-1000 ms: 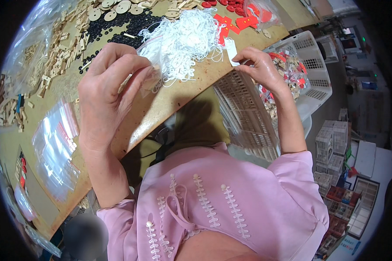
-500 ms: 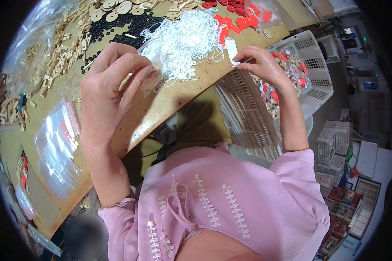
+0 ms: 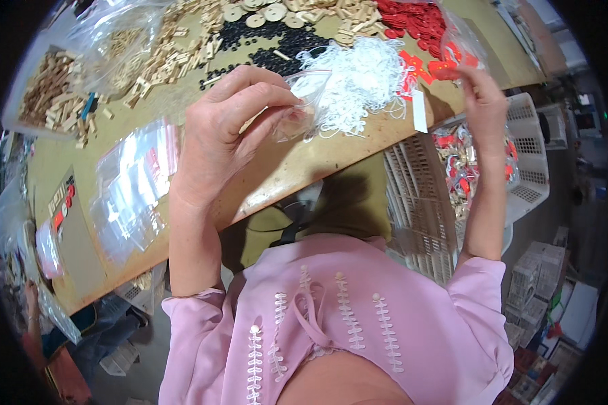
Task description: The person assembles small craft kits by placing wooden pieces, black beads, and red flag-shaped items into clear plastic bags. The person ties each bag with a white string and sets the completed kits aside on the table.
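My left hand (image 3: 233, 128) is closed, pinching a small clear zip bag (image 3: 312, 108) with little pale wooden pieces in its lower part. Just beyond the bag lies a heap of white elastic cord loops (image 3: 358, 81). At the table's far right, the fingertips of my right hand (image 3: 483, 101) pinch the end of a flat red piece (image 3: 442, 70) with small yellow marks. More red pieces (image 3: 412, 67) lie beside it. Below them, a white paper strip (image 3: 419, 111) hangs over the table's edge.
Black rings (image 3: 263, 47), wooden blocks (image 3: 142, 81), wooden discs (image 3: 275, 13) and red parts (image 3: 415, 23) cover the far table. Flat zip bags (image 3: 132, 185) lie left, near a sample board (image 3: 74, 229). A white crate (image 3: 530, 155) holds filled bags at right. Another person's arm (image 3: 32, 304) shows lower left.
My right hand has moved from the white strip, away from me and to the right, to the red pieces, leaving the strip at the edge. My left hand still holds the bag. The view has shifted.
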### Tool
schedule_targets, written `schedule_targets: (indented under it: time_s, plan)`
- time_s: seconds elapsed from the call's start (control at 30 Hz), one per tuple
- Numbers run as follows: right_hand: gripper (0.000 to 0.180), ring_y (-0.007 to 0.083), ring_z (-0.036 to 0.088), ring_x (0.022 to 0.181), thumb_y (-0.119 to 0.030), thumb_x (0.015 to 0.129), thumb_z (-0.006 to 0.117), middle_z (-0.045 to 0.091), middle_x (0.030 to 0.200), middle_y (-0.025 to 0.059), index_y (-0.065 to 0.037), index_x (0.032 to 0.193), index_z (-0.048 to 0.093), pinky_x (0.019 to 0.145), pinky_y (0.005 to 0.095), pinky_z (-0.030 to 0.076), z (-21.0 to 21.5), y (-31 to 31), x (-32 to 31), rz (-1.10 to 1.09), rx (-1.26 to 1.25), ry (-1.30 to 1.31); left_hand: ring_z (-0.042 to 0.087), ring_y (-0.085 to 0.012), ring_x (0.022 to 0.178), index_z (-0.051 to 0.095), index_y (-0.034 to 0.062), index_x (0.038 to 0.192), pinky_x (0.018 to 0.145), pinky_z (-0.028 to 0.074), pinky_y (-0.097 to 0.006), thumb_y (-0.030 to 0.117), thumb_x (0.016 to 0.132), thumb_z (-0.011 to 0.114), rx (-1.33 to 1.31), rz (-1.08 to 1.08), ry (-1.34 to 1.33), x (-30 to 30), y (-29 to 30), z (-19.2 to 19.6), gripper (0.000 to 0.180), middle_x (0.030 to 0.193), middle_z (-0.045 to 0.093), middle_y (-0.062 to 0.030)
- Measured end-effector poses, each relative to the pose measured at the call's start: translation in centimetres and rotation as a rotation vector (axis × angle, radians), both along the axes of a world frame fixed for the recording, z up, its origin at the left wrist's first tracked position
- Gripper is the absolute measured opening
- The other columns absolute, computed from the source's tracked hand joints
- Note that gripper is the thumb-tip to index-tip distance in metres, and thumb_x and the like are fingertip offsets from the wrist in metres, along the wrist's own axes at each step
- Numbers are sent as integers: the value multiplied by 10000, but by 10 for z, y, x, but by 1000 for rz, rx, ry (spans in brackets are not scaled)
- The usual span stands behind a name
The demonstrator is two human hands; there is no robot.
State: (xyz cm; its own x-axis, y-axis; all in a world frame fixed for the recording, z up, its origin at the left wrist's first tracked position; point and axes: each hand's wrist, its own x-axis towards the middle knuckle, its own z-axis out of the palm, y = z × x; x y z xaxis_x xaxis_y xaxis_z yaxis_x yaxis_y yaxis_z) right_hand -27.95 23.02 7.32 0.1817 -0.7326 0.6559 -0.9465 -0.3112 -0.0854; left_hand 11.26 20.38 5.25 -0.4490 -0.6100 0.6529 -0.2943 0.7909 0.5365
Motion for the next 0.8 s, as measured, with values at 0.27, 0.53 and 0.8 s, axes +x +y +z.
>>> schedule_targets:
  time_s: [0.27,0.53,0.8]
  plan:
    - [188,47,663,769,-31,1008,633,731,955,34,-11,1161,741,597,174,424,45,-9,96,539,368,-723,704,-237,896,747,48,979,764,567,-331,29,823,781,16,-47,19,23,4,-25,161,1012,705,-90]
    - [149,52,630,731,-24,984,638,715,911,13,10,1079,747,666,211,516,42,-27,157,654,739,-718,694,-233,908,751,71,980,768,571,-339,60,826,783,48,-20,52,22,12,-27,158,1044,683,-81]
    - [113,38,586,562,-52,988,636,693,784,3,11,1001,729,524,199,481,30,-28,172,600,1025,-672,692,-235,891,736,66,960,756,572,-338,57,821,778,1,-8,78,18,13,-27,145,1025,680,-72]
